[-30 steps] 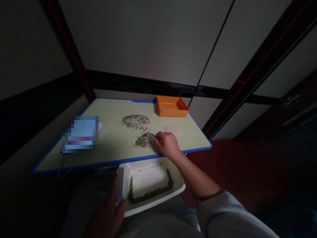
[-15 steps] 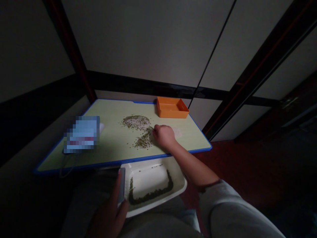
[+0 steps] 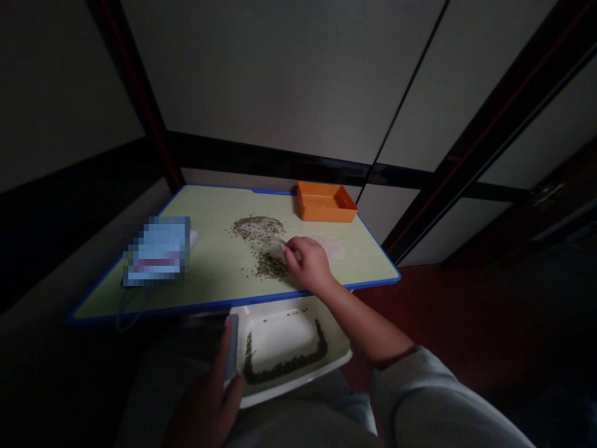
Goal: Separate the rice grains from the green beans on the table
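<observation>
My right hand (image 3: 308,264) is closed on a small, thin, pale tool (image 3: 278,241) whose kind I cannot make out. The tool's tip is at the near edge of a mixed heap (image 3: 257,228) of white grains and small green beans. Just in front lies a smaller pile of green beans (image 3: 270,266), partly behind my fingers. A thin patch of white grains (image 3: 332,249) is beyond my wrist. My left hand (image 3: 212,389) grips the grey side handle of a white basin (image 3: 280,339). Green beans line the basin's near and side edges.
The low table (image 3: 209,205) has a blue rim. An orange open box (image 3: 326,205) stands at its back right corner. A blurred light-blue object (image 3: 158,252) with a hanging cord is on the left. Cabinet panels (image 3: 280,74) rise behind.
My right hand has turned slightly and drawn a little left and nearer, over the green bean pile, showing more of the pale tool. My left hand and the basin stay put.
</observation>
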The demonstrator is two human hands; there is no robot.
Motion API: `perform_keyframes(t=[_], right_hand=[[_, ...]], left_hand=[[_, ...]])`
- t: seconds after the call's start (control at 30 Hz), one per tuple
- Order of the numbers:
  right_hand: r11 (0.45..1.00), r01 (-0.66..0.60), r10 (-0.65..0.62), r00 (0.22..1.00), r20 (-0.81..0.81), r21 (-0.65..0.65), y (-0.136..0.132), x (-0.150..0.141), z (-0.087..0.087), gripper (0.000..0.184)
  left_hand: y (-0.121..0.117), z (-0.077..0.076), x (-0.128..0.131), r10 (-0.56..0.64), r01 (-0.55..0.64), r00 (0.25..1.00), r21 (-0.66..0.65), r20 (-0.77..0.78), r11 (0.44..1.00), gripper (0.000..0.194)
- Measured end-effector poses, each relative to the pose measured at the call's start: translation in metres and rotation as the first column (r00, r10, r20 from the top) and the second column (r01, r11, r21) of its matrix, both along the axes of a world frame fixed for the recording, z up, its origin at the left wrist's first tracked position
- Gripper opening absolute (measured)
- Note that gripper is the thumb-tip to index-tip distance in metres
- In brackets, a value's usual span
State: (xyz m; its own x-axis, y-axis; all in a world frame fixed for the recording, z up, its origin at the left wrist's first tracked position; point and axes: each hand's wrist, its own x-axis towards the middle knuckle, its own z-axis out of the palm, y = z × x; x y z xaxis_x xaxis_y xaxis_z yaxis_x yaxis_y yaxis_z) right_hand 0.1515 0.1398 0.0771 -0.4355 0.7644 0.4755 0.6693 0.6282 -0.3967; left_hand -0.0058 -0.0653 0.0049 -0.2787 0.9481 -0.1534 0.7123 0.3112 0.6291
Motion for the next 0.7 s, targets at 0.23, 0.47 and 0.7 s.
perform_keyframes(t=[0.23,0.47,0.7], right_hand=[[0.988,-0.105,0.02,0.808,-0.588,-0.111,-0.004,-0.004,-0.03,0.028],[0.989,-0.113,0.031,0.773,-0.633,-0.091,0.002,-0.009,-0.034,0.025],[0.99,-0.116,0.03,0.74,-0.672,-0.083,-0.011,-0.019,-0.031,0.027]], left_hand=[[0.003,-0.002,0.003,-0.044,0.044,0.999,-0.064,0.002,0.997,0.076],[0.007,0.007,0.001,-0.07,0.049,0.981,-0.115,-0.182,0.992,0.072],[0.03,0.032,-0.007,-0.174,0.177,0.788,-0.053,-0.591,0.983,0.062]])
